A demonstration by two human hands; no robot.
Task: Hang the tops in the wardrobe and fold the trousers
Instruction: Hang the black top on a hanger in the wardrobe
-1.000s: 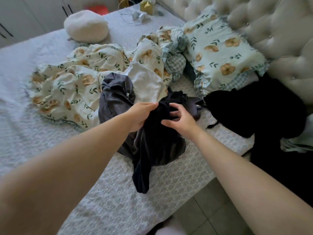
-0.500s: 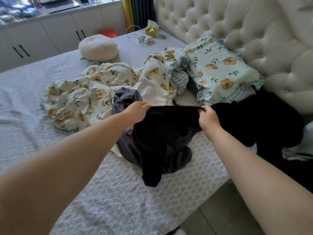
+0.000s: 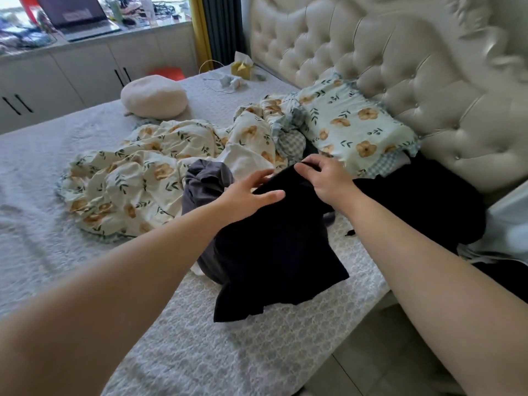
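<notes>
Black garment (image 3: 274,252) at centre, draped over grey garment (image 3: 204,178). Right hand (image 3: 325,181) pinches its top edge; left hand (image 3: 248,195) fingers straight, gripping nothing. Floral duvet (image 3: 128,172) at 10 o'clock, floral pillow (image 3: 351,124) and tufted headboard (image 3: 400,67) at 1. Patterned bedspread (image 3: 171,338) beneath.

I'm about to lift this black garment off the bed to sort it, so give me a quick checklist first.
1. Pinch by right hand on black garment top edge: ok.
2. Grip by left hand too: not ok, fingers straight.
3. Top or trousers: cannot tell, it is bunched.
4. Clear of the grey garment: not ok, it lies over it.
5. Bare bedspread in front for folding: ok.
</notes>
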